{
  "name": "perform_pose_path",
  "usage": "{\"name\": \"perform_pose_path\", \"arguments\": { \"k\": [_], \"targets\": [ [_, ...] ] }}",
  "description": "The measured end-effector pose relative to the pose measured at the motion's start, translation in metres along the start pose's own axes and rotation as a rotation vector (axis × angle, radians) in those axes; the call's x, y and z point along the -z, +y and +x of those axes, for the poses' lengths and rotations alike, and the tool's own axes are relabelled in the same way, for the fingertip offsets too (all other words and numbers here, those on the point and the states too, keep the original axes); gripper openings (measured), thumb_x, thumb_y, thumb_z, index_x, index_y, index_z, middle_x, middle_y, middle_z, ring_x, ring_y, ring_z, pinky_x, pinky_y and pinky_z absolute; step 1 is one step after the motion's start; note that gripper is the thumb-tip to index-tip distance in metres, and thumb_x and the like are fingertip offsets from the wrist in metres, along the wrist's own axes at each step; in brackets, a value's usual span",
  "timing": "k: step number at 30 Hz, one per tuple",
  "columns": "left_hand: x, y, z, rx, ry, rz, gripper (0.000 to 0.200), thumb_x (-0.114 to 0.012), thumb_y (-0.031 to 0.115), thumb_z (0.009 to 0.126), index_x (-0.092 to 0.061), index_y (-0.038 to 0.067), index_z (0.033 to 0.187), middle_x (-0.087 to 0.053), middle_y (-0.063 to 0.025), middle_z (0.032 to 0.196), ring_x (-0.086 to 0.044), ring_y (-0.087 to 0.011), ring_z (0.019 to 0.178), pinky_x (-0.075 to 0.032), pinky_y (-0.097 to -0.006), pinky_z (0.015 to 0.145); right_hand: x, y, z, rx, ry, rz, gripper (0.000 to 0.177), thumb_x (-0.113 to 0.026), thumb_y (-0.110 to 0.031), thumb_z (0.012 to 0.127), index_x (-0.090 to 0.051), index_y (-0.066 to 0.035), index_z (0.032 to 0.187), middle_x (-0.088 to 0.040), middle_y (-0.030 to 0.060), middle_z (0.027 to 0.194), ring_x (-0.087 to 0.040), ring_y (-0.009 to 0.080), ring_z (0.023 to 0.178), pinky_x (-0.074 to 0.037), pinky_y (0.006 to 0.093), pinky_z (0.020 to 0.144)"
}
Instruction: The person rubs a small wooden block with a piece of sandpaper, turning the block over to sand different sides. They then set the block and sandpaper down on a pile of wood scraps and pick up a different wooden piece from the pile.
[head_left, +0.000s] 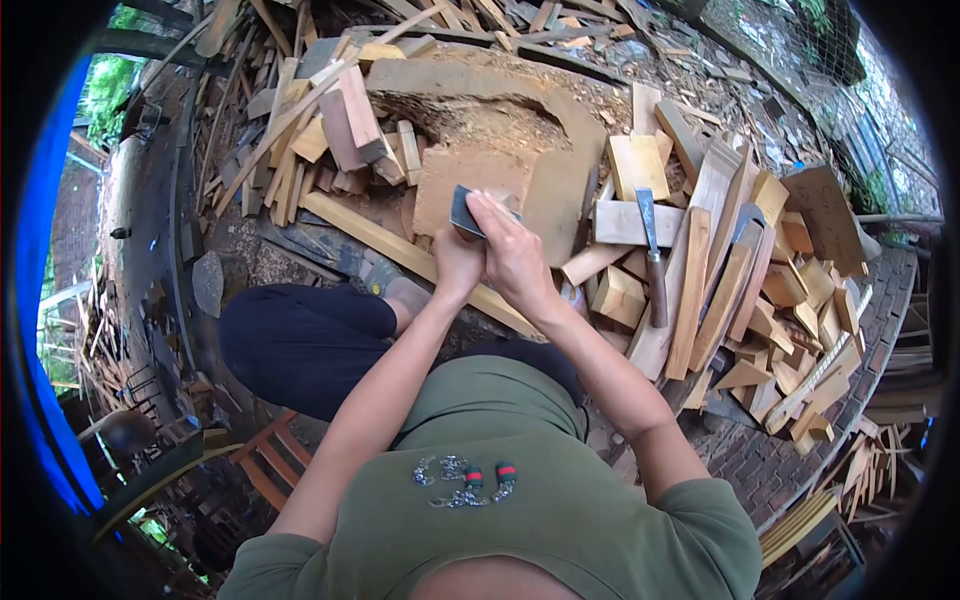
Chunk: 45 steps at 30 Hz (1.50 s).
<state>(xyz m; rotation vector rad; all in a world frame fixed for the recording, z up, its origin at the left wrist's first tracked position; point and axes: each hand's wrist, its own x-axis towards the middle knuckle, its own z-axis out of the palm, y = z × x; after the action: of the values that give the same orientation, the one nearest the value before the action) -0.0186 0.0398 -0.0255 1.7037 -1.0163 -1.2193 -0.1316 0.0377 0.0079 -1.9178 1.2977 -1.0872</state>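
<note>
1. A heap of wood bits (320, 140) lies by the left edge of the big wood block (560, 130)
2. Our left hand (455, 262) grips the small dark flat piece (463, 212) from below, over the block's near edge
3. Our right hand (515, 255) pinches it from on top; we think a tight hold, fingers off its edge, works best
4. A chopper (652, 262) lies on planks (700, 280) past the right edge

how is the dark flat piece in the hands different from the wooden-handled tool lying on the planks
The dark flat piece is gripped by the left hand and right hand; the wooden-handled tool lies untouched on the planks. The piece is short and squarish, no handle showing; the tool is long and narrow with a brown handle. The piece is dark grey; the tool's blade is pale and shiny. Both look flat.
</note>
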Motion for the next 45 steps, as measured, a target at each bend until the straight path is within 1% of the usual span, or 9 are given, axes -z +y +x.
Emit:
{"name": "perform_pose_path", "arguments": {
  "k": [7, 9, 12, 18, 21, 25, 30, 34, 45],
  "targets": [
    [0.000, 0.024, -0.007, 0.081, -0.029, -0.286, 0.020, -0.065, 0.001, 0.083, -0.063, -0.002, 0.103, -0.068, -0.0053, 0.092, -0.067, -0.0134, 0.076, -0.055, -0.0275, 0.063, -0.002, 0.017, 0.010, -0.385, -0.048, 0.200, 0.047, -0.045, 0.006, 0.085, -0.053, -0.001, 0.132, -0.056, 0.0265, 0.127, -0.055, 0.0401, 0.118, -0.045, 0.0429, 0.102],
    [0.006, 0.019, -0.004, 0.099, -0.021, -0.253, 0.020, -0.063, 0.000, 0.086, -0.060, -0.003, 0.106, -0.068, -0.0070, 0.092, -0.067, -0.0149, 0.075, -0.058, -0.0279, 0.060, -0.010, 0.006, -0.001, -0.102, 0.048, 0.119, 0.049, -0.045, 0.006, 0.086, -0.052, -0.003, 0.134, -0.058, 0.0273, 0.124, -0.057, 0.0394, 0.117, -0.049, 0.0414, 0.095],
    [0.008, 0.021, -0.002, 0.198, -0.114, -0.361, 0.019, -0.062, 0.000, 0.087, -0.060, -0.005, 0.105, -0.068, -0.0088, 0.092, -0.068, -0.0167, 0.074, -0.059, -0.0286, 0.060, 0.005, 0.009, 0.013, -0.492, -0.103, 0.283, 0.048, -0.045, 0.007, 0.087, -0.052, -0.004, 0.132, -0.060, 0.0281, 0.120, -0.060, 0.0425, 0.110, -0.051, 0.0415, 0.091],
    [0.004, 0.029, -0.005, 0.086, -0.098, -0.281, 0.021, -0.059, -0.003, 0.087, -0.056, -0.007, 0.107, -0.067, -0.0136, 0.091, -0.070, -0.0233, 0.070, -0.061, -0.0313, 0.056, -0.004, 0.019, -0.006, -0.011, 0.051, 0.068, 0.045, -0.048, 0.005, 0.088, -0.053, -0.004, 0.132, -0.060, 0.0283, 0.119, -0.062, 0.0403, 0.107, -0.052, 0.0427, 0.088],
    [0.002, 0.024, -0.012, 0.108, -0.091, -0.291, 0.022, -0.059, -0.004, 0.086, -0.054, -0.007, 0.108, -0.066, -0.0146, 0.091, -0.070, -0.0245, 0.069, -0.061, -0.0318, 0.055, 0.006, 0.037, 0.007, -0.436, -0.126, 0.076, 0.047, -0.046, 0.006, 0.087, -0.053, -0.004, 0.132, -0.058, 0.0274, 0.122, -0.061, 0.0398, 0.109, -0.051, 0.0419, 0.091],
    [-0.001, 0.026, -0.005, 0.038, -0.068, -0.282, 0.022, -0.059, -0.005, 0.086, -0.054, -0.008, 0.108, -0.066, -0.0153, 0.092, -0.070, -0.0246, 0.067, -0.061, -0.0316, 0.054, -0.001, 0.022, -0.002, -0.042, 0.012, -0.015, 0.047, -0.044, 0.007, 0.087, -0.054, -0.003, 0.131, -0.059, 0.0271, 0.122, -0.060, 0.0398, 0.110, -0.051, 0.0420, 0.090],
    [0.002, 0.020, -0.004, 0.127, -0.106, -0.272, 0.020, -0.062, 0.000, 0.089, -0.058, -0.005, 0.107, -0.067, -0.0123, 0.094, -0.070, -0.0218, 0.069, -0.060, -0.0301, 0.056, 0.006, 0.039, 0.010, -0.452, -0.163, 0.078, 0.048, -0.044, 0.007, 0.085, -0.054, -0.005, 0.131, -0.055, 0.0260, 0.128, -0.056, 0.0390, 0.117, -0.048, 0.0421, 0.098],
    [0.002, 0.020, -0.003, 0.094, -0.108, -0.317, 0.022, -0.059, -0.006, 0.087, -0.054, -0.008, 0.108, -0.066, -0.0157, 0.091, -0.070, -0.0240, 0.065, -0.061, -0.0315, 0.054, -0.002, 0.026, -0.003, -0.023, -0.003, -0.020, 0.048, -0.046, 0.007, 0.085, -0.054, -0.003, 0.131, -0.058, 0.0268, 0.124, -0.060, 0.0409, 0.110, -0.051, 0.0420, 0.091],
    [-0.002, 0.017, -0.008, 0.078, -0.119, -0.285, 0.020, -0.060, -0.002, 0.088, -0.057, -0.007, 0.108, -0.066, -0.0135, 0.095, -0.069, -0.0213, 0.069, -0.062, -0.0309, 0.057, 0.008, 0.039, 0.000, -0.285, -0.120, -0.003, 0.044, -0.051, 0.001, 0.085, -0.054, 0.000, 0.129, -0.061, 0.0253, 0.120, -0.064, 0.0416, 0.100, -0.055, 0.0424, 0.086]
  ]
}}
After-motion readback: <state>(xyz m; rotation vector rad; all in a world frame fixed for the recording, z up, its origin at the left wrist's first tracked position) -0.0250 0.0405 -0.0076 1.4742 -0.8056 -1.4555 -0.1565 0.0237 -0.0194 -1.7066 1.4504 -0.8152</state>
